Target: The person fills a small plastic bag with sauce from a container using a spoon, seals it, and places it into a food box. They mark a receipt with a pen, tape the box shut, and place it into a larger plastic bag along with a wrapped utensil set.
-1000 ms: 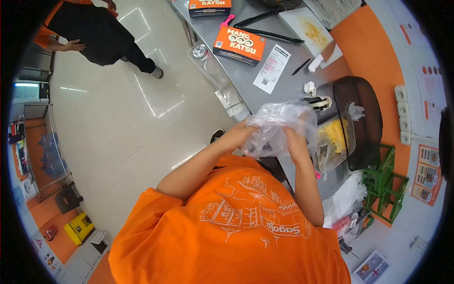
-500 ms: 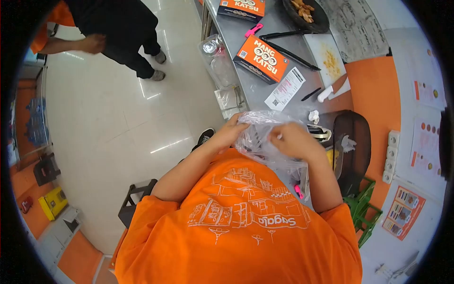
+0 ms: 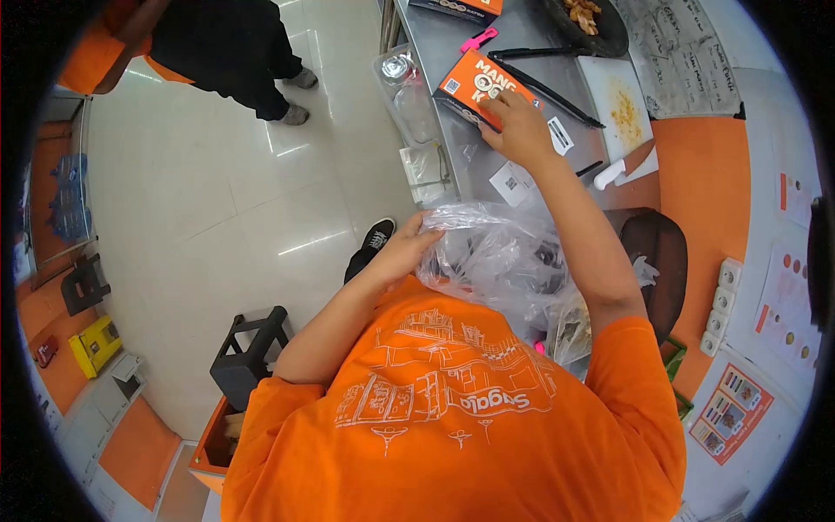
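My left hand [image 3: 412, 247] is closed on the rim of a clear plastic bag [image 3: 513, 252], which hangs open in front of my shirt. My right hand [image 3: 520, 129] reaches over the orange and black takeaway box [image 3: 470, 80], its fingers parted and seemingly touching the box's top and near side. That hand covers part of the printed lettering. Just beyond my right wrist lies a printed receipt [image 3: 510, 184], partly hidden by the forearm.
On the steel table [image 3: 465, 165] are a second box [image 3: 461, 9], black tongs [image 3: 557, 96], a pink clip [image 3: 479, 39], a white cutting board [image 3: 616, 96] with a knife [image 3: 626, 165], and a dark bowl of fried pieces [image 3: 584, 16]. A co-worker [image 3: 226, 61] stands at upper left.
My right hand has left the bag and moved up to the takeaway box. My left hand keeps hold of the bag's rim, and the bag hangs wider. The co-worker's arm has moved.
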`<state>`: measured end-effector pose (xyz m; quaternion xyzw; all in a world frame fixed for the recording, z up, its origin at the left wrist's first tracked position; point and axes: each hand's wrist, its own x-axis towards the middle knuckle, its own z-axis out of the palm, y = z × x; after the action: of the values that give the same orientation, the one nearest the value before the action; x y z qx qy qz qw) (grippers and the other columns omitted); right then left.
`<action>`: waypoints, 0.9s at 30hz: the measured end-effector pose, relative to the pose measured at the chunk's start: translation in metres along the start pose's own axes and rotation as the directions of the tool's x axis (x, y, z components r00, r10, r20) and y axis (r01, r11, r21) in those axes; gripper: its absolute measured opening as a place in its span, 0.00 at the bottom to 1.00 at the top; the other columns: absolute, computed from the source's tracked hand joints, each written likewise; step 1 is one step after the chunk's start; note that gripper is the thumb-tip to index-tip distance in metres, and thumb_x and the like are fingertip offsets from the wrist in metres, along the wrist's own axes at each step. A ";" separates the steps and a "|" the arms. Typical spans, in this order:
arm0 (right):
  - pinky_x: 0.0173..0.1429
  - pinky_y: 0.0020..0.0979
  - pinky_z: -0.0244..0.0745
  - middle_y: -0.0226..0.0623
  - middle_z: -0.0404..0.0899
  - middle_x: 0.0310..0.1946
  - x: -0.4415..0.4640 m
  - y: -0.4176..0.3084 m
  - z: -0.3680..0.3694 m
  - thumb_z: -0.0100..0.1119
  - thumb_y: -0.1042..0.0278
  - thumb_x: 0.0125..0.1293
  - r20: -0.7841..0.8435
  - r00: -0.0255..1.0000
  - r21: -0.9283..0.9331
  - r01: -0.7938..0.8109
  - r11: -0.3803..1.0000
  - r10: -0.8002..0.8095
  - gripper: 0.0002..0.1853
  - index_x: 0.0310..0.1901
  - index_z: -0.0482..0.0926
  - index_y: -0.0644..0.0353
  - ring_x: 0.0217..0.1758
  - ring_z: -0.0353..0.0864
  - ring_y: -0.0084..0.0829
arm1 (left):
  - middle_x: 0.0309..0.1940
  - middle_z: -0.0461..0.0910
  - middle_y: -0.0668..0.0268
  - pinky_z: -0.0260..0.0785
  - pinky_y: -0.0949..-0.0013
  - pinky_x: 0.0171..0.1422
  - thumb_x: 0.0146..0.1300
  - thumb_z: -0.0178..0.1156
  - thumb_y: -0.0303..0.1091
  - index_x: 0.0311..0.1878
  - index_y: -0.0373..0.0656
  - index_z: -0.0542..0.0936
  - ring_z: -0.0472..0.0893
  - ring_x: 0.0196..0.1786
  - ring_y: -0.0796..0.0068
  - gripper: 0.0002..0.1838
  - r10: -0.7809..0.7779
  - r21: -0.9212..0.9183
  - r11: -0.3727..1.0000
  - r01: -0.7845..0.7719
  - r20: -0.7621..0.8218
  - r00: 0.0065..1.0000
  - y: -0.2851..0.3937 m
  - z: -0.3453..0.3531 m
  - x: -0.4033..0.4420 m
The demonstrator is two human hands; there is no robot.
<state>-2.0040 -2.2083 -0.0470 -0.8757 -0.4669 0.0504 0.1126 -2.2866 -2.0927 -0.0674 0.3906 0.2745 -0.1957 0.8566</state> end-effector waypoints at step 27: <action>0.78 0.43 0.62 0.51 0.65 0.65 -0.155 -0.089 -0.033 0.84 0.56 0.34 0.314 0.939 0.515 -0.294 0.805 0.143 0.64 0.75 0.59 0.64 0.72 0.65 0.50 | 0.25 0.80 0.61 0.74 0.65 0.24 0.77 0.56 0.50 0.59 0.39 0.83 0.81 0.24 0.70 0.23 0.171 0.544 0.838 -0.043 -0.187 0.967 0.064 -0.017 0.016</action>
<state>-2.1557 -2.2942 0.0043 -0.8389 -0.3378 0.3105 0.2928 -2.2447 -2.0417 -0.0507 0.6488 0.2830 -0.1700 0.6856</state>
